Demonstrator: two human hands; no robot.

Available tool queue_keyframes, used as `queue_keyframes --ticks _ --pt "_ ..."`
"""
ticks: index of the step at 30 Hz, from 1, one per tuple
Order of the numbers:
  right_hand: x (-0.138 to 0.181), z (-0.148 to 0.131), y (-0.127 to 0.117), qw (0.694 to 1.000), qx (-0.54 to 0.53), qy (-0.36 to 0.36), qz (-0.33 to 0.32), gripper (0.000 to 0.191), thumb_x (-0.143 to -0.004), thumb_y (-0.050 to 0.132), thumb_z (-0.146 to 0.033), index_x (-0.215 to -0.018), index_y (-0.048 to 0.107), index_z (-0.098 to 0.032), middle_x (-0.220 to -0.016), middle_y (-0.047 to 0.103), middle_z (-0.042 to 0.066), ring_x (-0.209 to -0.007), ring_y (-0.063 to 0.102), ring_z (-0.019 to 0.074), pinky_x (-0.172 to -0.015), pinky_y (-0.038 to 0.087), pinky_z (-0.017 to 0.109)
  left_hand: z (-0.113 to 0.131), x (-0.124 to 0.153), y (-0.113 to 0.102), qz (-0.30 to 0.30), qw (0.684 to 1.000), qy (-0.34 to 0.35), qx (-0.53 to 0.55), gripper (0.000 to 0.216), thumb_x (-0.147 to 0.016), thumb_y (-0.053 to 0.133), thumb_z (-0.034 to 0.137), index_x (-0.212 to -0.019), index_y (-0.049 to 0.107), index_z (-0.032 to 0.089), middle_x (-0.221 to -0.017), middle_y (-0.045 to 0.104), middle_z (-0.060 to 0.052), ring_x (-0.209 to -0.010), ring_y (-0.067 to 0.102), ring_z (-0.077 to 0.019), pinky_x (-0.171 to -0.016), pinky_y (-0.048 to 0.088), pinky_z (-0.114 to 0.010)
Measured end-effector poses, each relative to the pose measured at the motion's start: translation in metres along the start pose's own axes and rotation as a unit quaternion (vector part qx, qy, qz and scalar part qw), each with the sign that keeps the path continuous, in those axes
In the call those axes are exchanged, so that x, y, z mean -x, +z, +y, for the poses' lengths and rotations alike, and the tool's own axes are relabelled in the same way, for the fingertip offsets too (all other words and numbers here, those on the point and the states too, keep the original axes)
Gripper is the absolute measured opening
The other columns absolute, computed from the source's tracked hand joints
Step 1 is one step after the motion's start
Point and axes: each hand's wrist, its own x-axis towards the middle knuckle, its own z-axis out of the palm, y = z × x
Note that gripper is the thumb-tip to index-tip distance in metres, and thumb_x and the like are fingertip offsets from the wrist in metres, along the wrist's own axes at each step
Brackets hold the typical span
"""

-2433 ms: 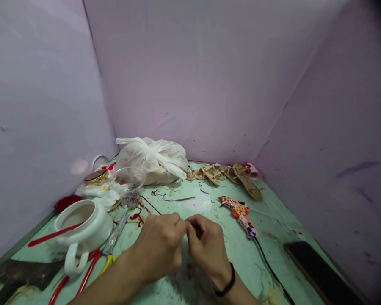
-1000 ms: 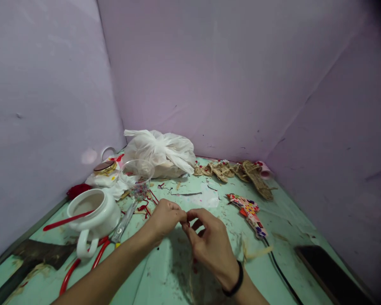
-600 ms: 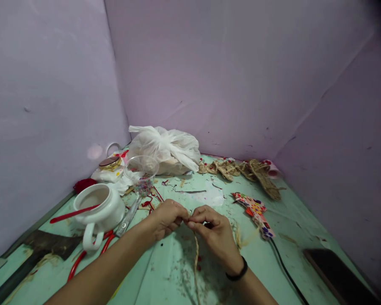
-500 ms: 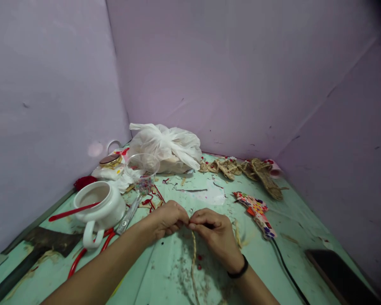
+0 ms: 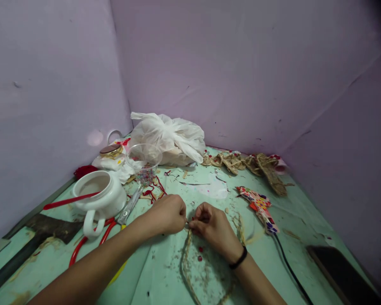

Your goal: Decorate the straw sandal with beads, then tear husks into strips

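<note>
My left hand (image 5: pixel 172 214) is closed in a tight pinch, its fingertips almost meeting those of my right hand. Whatever lies between its fingers is too small to make out. My right hand (image 5: pixel 209 226), with a black band on the wrist, pinches the end of a thin braided straw cord (image 5: pixel 186 264). From there the cord hangs down and curves along the table toward me. A speck of red shows at the right fingertips. Two small red beads (image 5: pixel 200 258) lie on the table just below that hand.
To the left are a white pot (image 5: pixel 98 195), scissors (image 5: pixel 130 207) and a hatchet (image 5: pixel 51 228). A clear cup (image 5: pixel 144 163) stands before a white plastic bag (image 5: pixel 168 140). Rightward lie a patterned glue gun (image 5: pixel 257 207), a phone (image 5: pixel 339 271) and woven straw pieces (image 5: pixel 269 173).
My left hand has turned over, its knuckles now upward, and a small gap shows between the hands. The cord now bows out into a wider loop. The view has shifted slightly.
</note>
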Motion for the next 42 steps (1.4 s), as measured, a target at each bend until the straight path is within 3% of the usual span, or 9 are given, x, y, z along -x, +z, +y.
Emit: queue_keyframes --ticks 3,10,15,20,29,36,42 --pt "0.001 -0.002 -0.001 0.999 0.045 -0.001 -0.021 0.004 -0.065 0.061 -0.015 -0.061 0.058 -0.016 -0.054 0.058 -0.002 -0.049 0.048 0.0100 -0.045 0.036 0.020 0.005 0.005 -0.007 -0.002 0.999 0.033 -0.031 0.013 -0.057 0.053 0.017 -0.057 0.066 0.017 -0.050 0.056 -0.001 -0.050 0.046 -0.0141 -0.047 0.025 -0.025" --pt "0.001 -0.005 -0.002 0.998 0.052 0.000 -0.046 0.008 -0.063 0.061 -0.014 -0.058 0.067 -0.014 -0.048 0.055 -0.003 -0.046 0.041 0.0087 -0.045 0.029 0.021 0.009 0.000 0.002 0.005 0.997 0.069 -0.043 0.016 -0.067 0.052 0.025 -0.062 0.065 0.018 -0.054 0.058 -0.001 -0.052 0.047 -0.0136 -0.046 0.027 -0.023" --pt "-0.001 -0.006 -0.005 0.998 0.022 0.010 -0.054 0.007 -0.066 0.058 -0.016 -0.061 0.063 -0.014 -0.053 0.057 -0.002 -0.048 0.044 0.0097 -0.046 0.033 0.022 0.010 0.004 -0.003 0.088 0.990 0.096 -0.056 0.019 -0.069 0.050 0.019 -0.079 0.066 0.016 -0.080 0.064 -0.005 -0.072 0.053 -0.0164 -0.061 0.035 -0.024" --pt "-0.002 -0.003 -0.007 0.997 -0.022 0.021 -0.065 0.010 -0.061 0.064 -0.019 -0.060 0.056 -0.015 -0.054 0.056 -0.002 -0.049 0.045 0.0092 -0.046 0.034 0.022 0.011 0.010 -0.003 -0.013 0.996 0.062 -0.068 0.016 -0.065 0.052 0.019 -0.062 0.067 0.015 -0.053 0.056 -0.001 -0.052 0.044 -0.0121 -0.051 0.029 -0.023" --pt "-0.003 -0.001 -0.008 0.994 -0.063 0.038 -0.076 0.012 -0.059 0.063 -0.018 -0.059 0.052 -0.015 -0.053 0.056 -0.002 -0.047 0.045 0.0088 -0.047 0.034 0.022 0.000 -0.003 0.012 -0.024 0.996 0.069 -0.052 0.017 -0.063 0.050 0.022 -0.056 0.064 0.014 -0.047 0.035 0.004 -0.049 0.031 -0.0083 -0.046 0.022 -0.021" --pt "-0.002 -0.002 -0.007 0.995 -0.058 0.038 -0.072 0.010 -0.057 0.061 -0.016 -0.058 0.051 -0.016 -0.053 0.055 -0.003 -0.050 0.045 0.0092 -0.048 0.033 0.023 -0.001 -0.004 0.016 -0.013 0.997 0.054 -0.059 0.013 -0.059 0.051 0.019 -0.052 0.060 0.013 -0.044 0.038 0.003 -0.047 0.035 -0.0092 -0.043 0.021 -0.022" --pt "-0.003 -0.006 -0.006 0.996 -0.037 0.052 -0.067 0.010 -0.055 0.059 -0.013 -0.055 0.049 -0.016 -0.048 0.050 -0.004 -0.045 0.040 0.0074 -0.043 0.027 0.021 -0.002 -0.003 0.020 -0.043 0.996 0.050 -0.057 0.014 -0.057 0.049 0.014 -0.053 0.063 0.012 -0.043 0.038 0.003 -0.045 0.037 -0.0087 -0.042 0.021 -0.021"
